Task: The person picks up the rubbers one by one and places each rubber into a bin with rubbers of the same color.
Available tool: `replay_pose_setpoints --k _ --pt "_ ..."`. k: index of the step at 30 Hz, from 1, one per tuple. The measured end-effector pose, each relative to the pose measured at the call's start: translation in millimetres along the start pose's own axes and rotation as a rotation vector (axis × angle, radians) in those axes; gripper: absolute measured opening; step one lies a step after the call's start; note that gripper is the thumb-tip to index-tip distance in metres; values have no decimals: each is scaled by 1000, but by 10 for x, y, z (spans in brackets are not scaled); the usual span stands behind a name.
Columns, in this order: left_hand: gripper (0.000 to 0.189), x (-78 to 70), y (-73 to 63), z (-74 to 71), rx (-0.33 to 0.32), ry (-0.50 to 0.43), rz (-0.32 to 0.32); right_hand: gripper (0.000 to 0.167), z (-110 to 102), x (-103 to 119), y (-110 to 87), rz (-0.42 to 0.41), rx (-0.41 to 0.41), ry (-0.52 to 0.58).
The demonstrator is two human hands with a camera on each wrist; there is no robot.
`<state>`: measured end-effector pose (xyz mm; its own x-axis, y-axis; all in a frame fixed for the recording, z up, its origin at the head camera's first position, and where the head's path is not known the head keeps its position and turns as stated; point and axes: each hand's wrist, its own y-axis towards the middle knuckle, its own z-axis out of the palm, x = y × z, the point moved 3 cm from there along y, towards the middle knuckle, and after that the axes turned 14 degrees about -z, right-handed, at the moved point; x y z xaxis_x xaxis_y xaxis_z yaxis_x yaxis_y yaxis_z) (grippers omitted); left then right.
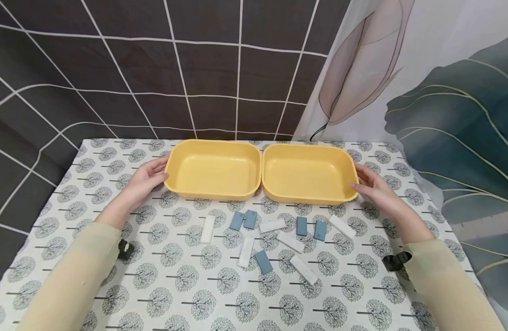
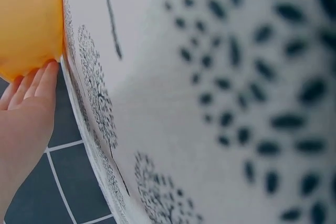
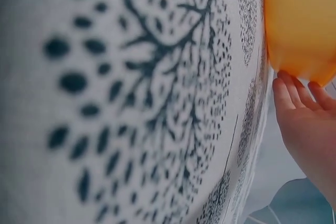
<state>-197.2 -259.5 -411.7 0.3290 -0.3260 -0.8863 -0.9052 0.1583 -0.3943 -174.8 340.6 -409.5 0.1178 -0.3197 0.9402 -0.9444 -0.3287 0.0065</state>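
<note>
Two yellow plastic bins stand side by side with their inner ends meeting, a left bin (image 1: 212, 195) and a right bin (image 1: 307, 200). My left hand (image 1: 148, 177) is at the left bin's outer end, thumb by the rim; in the left wrist view its straight fingers (image 2: 39, 83) touch the wall. At the opposite end, my right hand (image 1: 374, 186) lies against the right bin, its thumb tip overlapping the rim. The right wrist view shows extended fingers (image 3: 286, 90) against that wall. Both bins hold nothing.
In front of the bins lie several white blocks, one a long white block (image 1: 207, 229), and several shorter blue blocks, such as a blue block (image 1: 263, 262). A tree-print cloth (image 1: 155, 294) covers the table. A dark grid-pattern curtain (image 1: 196, 69) hangs behind.
</note>
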Motion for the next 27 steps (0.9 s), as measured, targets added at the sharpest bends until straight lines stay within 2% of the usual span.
replay_pose_setpoints --k 6,14,21,27 --pt "68 26 -38 -5 -6 15 -14 79 12 -15 2 -16 7 59" --pt "69 57 -62 5 13 -19 -16 78 -8 -22 -17 -54 4 102" --pt "71 113 -41 -12 72 -108 16 78 -8 -29 -9 -68 0 120" --pt "73 160 -6 -29 125 -174 14 78 -7 -31 -23 -89 -14 139"
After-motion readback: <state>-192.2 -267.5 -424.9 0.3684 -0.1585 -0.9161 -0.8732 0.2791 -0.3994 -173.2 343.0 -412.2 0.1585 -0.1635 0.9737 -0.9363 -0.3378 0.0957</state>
